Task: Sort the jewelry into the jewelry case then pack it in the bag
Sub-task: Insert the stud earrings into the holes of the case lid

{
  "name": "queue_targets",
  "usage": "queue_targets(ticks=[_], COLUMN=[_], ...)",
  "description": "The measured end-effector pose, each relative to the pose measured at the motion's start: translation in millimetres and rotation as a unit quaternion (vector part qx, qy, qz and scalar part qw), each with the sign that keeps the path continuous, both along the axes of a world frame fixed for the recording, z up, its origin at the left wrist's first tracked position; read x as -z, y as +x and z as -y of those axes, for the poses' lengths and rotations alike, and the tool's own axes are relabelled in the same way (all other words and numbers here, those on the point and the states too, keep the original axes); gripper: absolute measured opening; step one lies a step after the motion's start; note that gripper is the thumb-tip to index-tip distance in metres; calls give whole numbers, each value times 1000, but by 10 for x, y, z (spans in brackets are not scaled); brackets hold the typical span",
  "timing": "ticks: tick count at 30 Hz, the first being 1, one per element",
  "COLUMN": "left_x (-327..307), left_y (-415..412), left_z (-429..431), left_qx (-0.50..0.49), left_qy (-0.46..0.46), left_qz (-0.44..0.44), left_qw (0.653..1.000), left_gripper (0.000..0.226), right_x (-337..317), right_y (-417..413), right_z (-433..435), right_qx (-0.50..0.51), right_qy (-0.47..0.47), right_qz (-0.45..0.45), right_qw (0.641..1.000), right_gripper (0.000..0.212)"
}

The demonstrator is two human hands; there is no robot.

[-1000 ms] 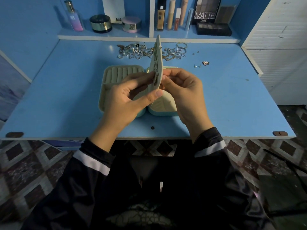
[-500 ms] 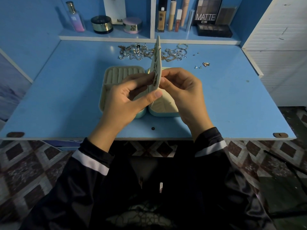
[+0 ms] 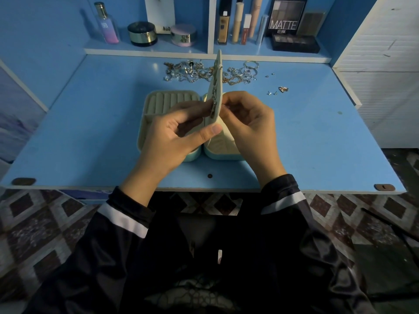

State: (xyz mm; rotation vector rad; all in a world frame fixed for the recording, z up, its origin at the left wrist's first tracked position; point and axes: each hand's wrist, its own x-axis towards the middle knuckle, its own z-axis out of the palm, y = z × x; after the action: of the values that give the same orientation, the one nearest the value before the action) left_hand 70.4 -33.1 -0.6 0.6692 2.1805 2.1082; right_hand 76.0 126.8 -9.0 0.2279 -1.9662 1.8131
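Observation:
An open cream jewelry case (image 3: pixel 169 103) with a teal shell lies on the blue desk (image 3: pixel 90 123). Its cream earring panel (image 3: pixel 217 82) stands upright on edge between my hands, with small earrings hooked on its left face. My left hand (image 3: pixel 172 137) grips the panel's lower part, thumb on the near edge. My right hand (image 3: pixel 249 123) pinches at the panel's right face with fingertips; what it pinches is hidden. A pile of loose jewelry (image 3: pixel 210 72) lies behind the case. No bag is in view.
A few small studs and a gold earring (image 3: pixel 283 89) lie to the right of the pile. The back shelf (image 3: pixel 204 49) holds a perfume bottle (image 3: pixel 106 24), jars, makeup tubes and a MATTE palette (image 3: pixel 284 19). A white cabinet (image 3: pixel 385 64) borders the desk on the right.
Almost nothing has moved. My right fingertips have shifted slightly against the panel, and the panel stays upright in my left hand.

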Motion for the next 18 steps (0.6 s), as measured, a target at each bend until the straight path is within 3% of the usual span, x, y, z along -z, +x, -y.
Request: queue_targets(ticks=[18], left_x=[-6], left_y=[-8], left_z=[31], left_qx=[2], left_qy=[3], left_qz=[5], left_qw=[1000], left_gripper=[47], right_x=[0], right_y=[-24], right_z=[14], right_qx=[12], right_qy=[54], right_qz=[-35], right_qw=[998], right_gripper=[6])
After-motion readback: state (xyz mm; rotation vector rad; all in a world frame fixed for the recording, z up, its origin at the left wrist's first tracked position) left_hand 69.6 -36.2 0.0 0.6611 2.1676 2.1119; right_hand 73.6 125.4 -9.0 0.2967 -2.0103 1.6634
